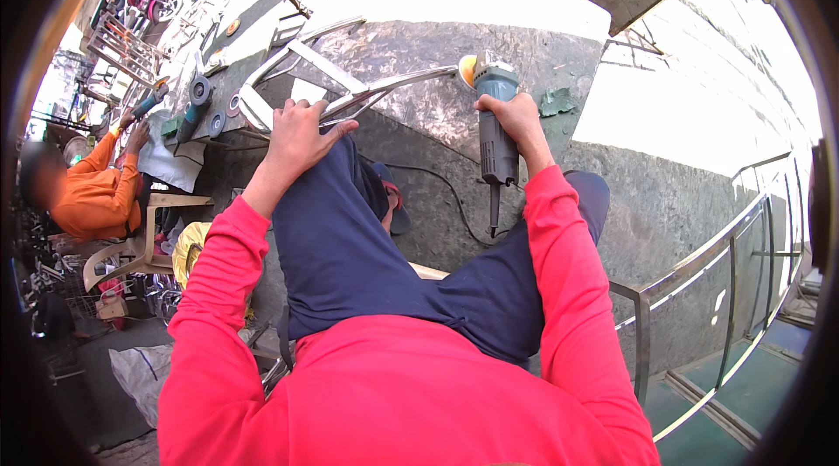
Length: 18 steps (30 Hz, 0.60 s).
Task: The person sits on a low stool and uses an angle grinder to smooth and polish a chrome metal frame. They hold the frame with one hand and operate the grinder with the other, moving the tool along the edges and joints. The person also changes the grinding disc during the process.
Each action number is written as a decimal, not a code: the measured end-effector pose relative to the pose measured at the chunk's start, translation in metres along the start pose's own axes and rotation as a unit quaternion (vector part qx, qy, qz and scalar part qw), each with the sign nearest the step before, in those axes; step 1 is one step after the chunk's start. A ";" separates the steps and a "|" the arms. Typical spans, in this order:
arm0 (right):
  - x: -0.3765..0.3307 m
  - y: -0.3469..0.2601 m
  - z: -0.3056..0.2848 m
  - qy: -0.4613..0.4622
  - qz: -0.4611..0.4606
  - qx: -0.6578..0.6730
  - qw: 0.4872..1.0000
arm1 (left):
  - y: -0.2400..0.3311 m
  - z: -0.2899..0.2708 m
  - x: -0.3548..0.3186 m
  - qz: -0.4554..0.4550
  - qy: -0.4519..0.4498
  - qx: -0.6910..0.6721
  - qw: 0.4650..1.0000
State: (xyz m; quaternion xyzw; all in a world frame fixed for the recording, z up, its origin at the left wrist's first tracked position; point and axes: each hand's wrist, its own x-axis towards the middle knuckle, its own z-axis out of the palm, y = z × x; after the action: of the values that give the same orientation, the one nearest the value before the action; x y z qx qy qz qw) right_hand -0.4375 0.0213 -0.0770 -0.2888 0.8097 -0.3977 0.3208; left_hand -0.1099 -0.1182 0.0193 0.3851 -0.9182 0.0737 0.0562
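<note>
Right hand [519,120] grips the angle grinder [497,144]; left hand [300,135] touches the near side of the metal frame [329,68], grip unclear

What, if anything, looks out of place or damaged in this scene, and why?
A flat, jagged green scrap lies on the scuffed grey ground, just right of the teal-and-grey angle grinder in the right hand. Its ragged outline looks torn or broken off something, though its material is unclear.

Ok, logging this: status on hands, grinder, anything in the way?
Right hand grips grinder. Left hand on metal frame. Disc at frame's tip, contact unclear. Cord lies between legs.
</note>
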 end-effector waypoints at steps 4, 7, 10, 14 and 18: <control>-0.009 0.000 -0.014 0.026 -0.015 0.042 0.999 | -0.007 0.010 0.000 0.089 0.020 0.032 0.995; -0.020 -0.002 -0.021 0.030 -0.024 0.053 0.998 | -0.019 0.008 0.008 0.102 -0.020 0.016 0.994; -0.029 -0.004 -0.027 0.023 -0.032 0.017 0.999 | -0.018 -0.004 0.006 0.098 -0.052 0.021 0.994; -0.044 -0.005 -0.033 0.032 -0.064 0.061 0.996 | -0.007 -0.031 -0.002 0.081 -0.053 0.022 0.995; -0.057 -0.007 -0.046 0.037 -0.077 0.098 0.992 | -0.003 -0.064 -0.010 0.059 -0.025 0.013 0.998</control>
State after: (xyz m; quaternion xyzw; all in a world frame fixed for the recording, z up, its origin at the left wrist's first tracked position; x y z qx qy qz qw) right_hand -0.4345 0.0804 -0.0330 -0.3025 0.7534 -0.5089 0.2861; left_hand -0.0977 -0.1023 0.0810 0.3327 -0.9394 0.0787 0.0236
